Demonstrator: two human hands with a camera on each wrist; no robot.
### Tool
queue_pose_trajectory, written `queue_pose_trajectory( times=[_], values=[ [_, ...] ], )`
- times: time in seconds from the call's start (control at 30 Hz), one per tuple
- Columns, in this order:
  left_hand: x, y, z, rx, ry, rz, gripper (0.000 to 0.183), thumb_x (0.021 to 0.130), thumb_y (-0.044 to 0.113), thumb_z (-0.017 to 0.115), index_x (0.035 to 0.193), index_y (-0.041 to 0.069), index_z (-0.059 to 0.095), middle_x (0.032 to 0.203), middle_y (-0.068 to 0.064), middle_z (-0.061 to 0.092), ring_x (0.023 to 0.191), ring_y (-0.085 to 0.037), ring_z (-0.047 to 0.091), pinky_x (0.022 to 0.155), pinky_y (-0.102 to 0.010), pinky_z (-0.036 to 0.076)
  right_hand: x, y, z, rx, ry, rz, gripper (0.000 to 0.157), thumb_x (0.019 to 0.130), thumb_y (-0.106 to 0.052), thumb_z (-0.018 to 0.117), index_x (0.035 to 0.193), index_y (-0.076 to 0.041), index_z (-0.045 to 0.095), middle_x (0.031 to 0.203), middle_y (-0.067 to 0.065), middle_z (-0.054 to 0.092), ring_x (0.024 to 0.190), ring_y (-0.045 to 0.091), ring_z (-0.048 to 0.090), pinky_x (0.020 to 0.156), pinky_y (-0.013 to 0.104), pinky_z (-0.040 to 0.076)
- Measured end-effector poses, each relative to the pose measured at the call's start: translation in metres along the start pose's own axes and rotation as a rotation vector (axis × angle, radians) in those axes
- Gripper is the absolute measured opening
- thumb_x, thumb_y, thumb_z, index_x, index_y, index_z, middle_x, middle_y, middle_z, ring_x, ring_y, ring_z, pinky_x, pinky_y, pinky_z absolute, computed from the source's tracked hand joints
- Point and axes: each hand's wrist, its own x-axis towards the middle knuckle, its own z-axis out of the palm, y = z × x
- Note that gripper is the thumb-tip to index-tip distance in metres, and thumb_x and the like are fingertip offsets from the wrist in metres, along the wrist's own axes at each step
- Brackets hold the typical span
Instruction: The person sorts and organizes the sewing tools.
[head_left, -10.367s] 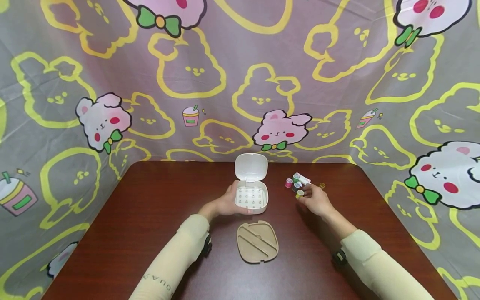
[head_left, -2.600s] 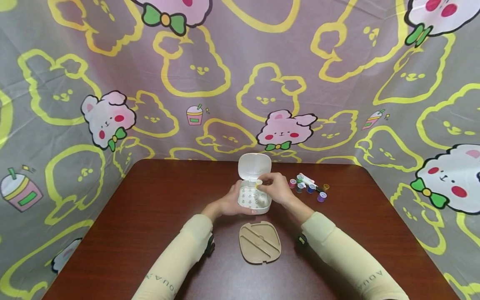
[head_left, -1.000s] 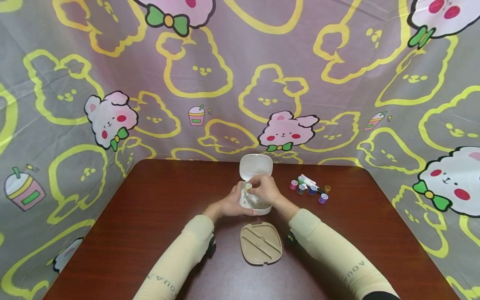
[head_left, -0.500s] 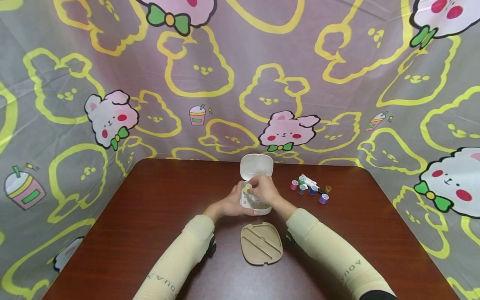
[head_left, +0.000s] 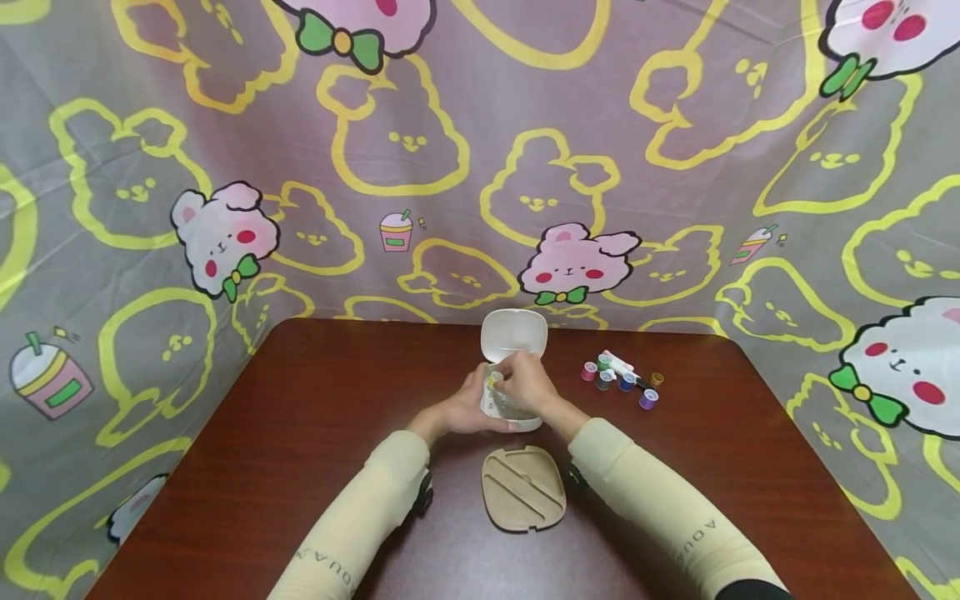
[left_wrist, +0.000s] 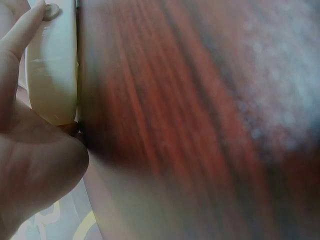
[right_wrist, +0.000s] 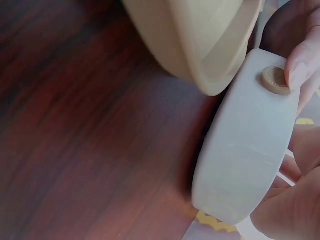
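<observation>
A white box with its lid raised stands in the middle of the table; small pegs line its floor. My left hand grips the box's left side, thumb along the front wall. In the right wrist view that thumb touches a tan round button on the front. Inside the box, toward its back left, my right hand pinches a small yellow thread spool. The right hand covers much of the inside, so whether the spool sits on a peg cannot be told.
A tan grooved tray lies in front of the box. To the right are several thread spools, among them pink, blue and purple, a slim white tool and a small gold-coloured ring-like piece.
My right hand has carried the yellow spool from the group at the right into the box, then to its back left. Lately the hand has barely moved. My left hand keeps its grip on the box.
</observation>
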Motion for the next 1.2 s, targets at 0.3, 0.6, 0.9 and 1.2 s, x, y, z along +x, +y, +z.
queue_pose_trajectory(
  times=[0.3, 0.6, 0.9, 1.2],
  values=[
    [0.0005, 0.0003, 0.0010, 0.002, -0.001, 0.001, 0.102, 0.073, 0.035, 0.093, 0.145, 0.008, 0.025, 0.138, -0.018, 0.036, 0.128, -0.030, 0.040, 0.107, -0.043, 0.037, 0.0027, 0.0015, 0.0008, -0.039, -0.004, -0.038, 0.006, 0.077, 0.005, 0.076, 0.077, -0.002, 0.077, 0.079, 0.010, 0.076, 0.072, 0.019, 0.068, 0.063, 0.035, 0.054],
    [0.0000, 0.0006, 0.0006, 0.004, 0.002, 0.001, 0.100, 0.074, 0.034, 0.092, 0.145, 0.009, 0.026, 0.138, -0.018, 0.036, 0.128, -0.030, 0.041, 0.108, -0.042, 0.037, 0.0063, -0.0011, 0.0010, -0.062, -0.025, 0.025, 0.009, 0.077, 0.001, 0.078, 0.085, -0.003, 0.080, 0.083, 0.009, 0.077, 0.081, 0.022, 0.071, 0.072, 0.037, 0.057],
    [-0.0017, 0.0033, 0.0008, -0.007, -0.004, 0.009, 0.101, 0.075, 0.032, 0.092, 0.146, 0.007, 0.025, 0.138, -0.020, 0.036, 0.129, -0.034, 0.041, 0.107, -0.045, 0.037, 0.0064, -0.0050, 0.0029, -0.116, -0.051, 0.058, 0.011, 0.081, -0.001, 0.074, 0.075, -0.010, 0.076, 0.069, -0.004, 0.070, 0.068, 0.017, 0.057, 0.062, 0.037, 0.051],
    [-0.0016, 0.0028, 0.0002, -0.001, 0.001, 0.005, 0.102, 0.074, 0.033, 0.092, 0.147, 0.007, 0.025, 0.139, -0.020, 0.036, 0.129, -0.032, 0.041, 0.108, -0.044, 0.037, 0.0071, -0.0046, 0.0006, -0.113, -0.049, 0.015, 0.006, 0.079, -0.002, 0.077, 0.077, -0.006, 0.074, 0.070, 0.000, 0.069, 0.069, 0.018, 0.057, 0.063, 0.036, 0.050]
  ],
)
